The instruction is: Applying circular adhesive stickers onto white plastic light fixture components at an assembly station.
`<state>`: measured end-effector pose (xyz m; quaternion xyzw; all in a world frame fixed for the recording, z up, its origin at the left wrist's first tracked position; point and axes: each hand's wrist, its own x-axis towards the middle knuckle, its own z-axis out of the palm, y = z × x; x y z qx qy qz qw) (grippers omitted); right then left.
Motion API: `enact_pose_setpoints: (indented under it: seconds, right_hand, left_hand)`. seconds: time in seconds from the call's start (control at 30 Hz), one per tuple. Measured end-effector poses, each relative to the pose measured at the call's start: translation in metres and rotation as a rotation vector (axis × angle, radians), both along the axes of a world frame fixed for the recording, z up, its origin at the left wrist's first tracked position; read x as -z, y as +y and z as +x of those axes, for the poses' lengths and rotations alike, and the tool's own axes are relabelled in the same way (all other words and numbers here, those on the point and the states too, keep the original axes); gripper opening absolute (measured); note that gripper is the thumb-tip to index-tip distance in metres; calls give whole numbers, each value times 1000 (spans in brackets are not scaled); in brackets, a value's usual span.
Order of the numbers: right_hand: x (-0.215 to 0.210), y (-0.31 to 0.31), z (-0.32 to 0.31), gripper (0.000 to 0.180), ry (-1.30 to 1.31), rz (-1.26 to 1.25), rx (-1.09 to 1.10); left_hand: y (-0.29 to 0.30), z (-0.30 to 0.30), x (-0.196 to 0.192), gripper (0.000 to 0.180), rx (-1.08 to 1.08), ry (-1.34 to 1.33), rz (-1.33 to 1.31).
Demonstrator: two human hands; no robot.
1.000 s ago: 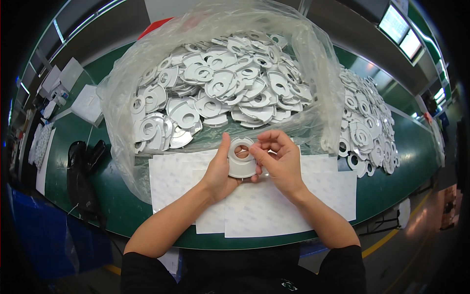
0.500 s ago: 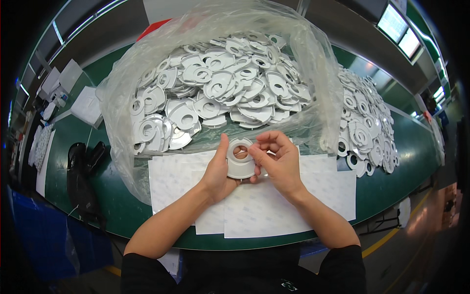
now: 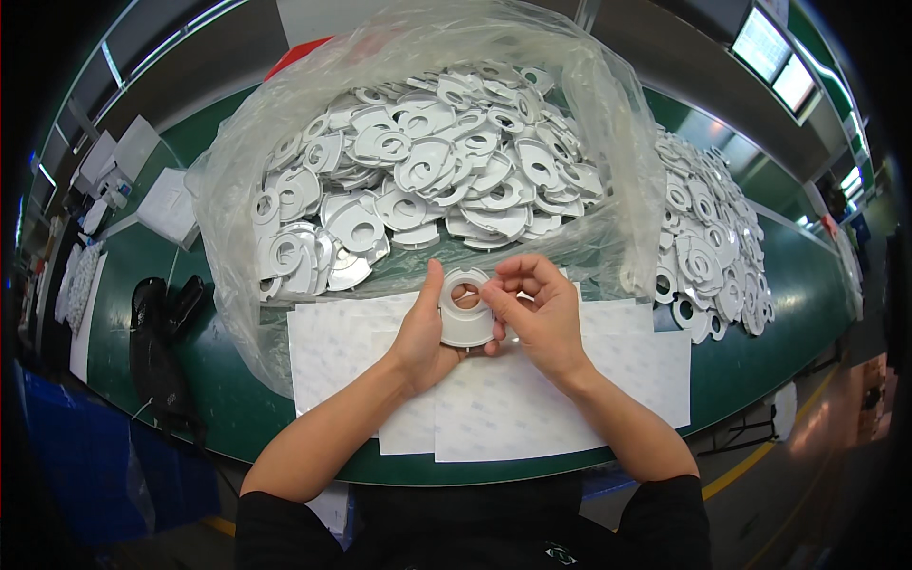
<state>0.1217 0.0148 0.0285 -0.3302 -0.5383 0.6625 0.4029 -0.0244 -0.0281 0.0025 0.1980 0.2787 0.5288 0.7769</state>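
Over the front middle of the table, a flat white plastic part (image 3: 466, 330) with a large round hole lies in my left hand (image 3: 419, 344). The left thumb points up along its left side, and the fingers pass beneath it; skin shows through the hole. My right hand (image 3: 543, 318) is at the part's upper right. Its thumb and forefinger are pinched together at the rim of the hole, and whatever may be between them is too small to make out. Underneath both hands, overlapping white sheets (image 3: 532, 418) with faint marks lie on the green table (image 3: 256, 432).
Beyond my hands, a clear plastic bag (image 3: 228, 204) lies open around a heap of similar white parts (image 3: 423, 166). Another pile of white parts (image 3: 708, 247) spreads at the right. A black object (image 3: 157, 351) rests at the left edge, and a white stack (image 3: 169, 207) stands farther back.
Almost nothing differs. The white part has tilted very slightly in my hands, which stay in the same place.
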Motion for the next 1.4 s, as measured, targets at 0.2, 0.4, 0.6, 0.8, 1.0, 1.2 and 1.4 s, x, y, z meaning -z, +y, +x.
enact_pose_setpoints:
  seconds: [0.2,0.4,0.6,0.8,1.0,1.2,1.4]
  right_hand:
    - [-1,0,0,25,-7,6,-5]
    - [0,-1,0,25,-13,44,1]
    - [2,-2,0,23,-74,143,28]
    - [6,-4,1,20,-174,335,90]
    - [11,12,10,30,-457,1154,172]
    - [-4,7,6,30,-628,1366,338]
    - [-7,13,14,23,-335,439,58]
  left_hand:
    - [-1,1,-1,69,0,0,1]
    - [-2,0,-1,58,-4,-8,4]
    - [-4,-2,-1,19,7,76,5]
    - [-5,-2,-5,19,-35,67,-61]
    - [-5,1,-8,21,-45,134,-35]
    - [-7,3,-11,23,-58,162,10]
    - [-5,1,-2,30,3,128,102]
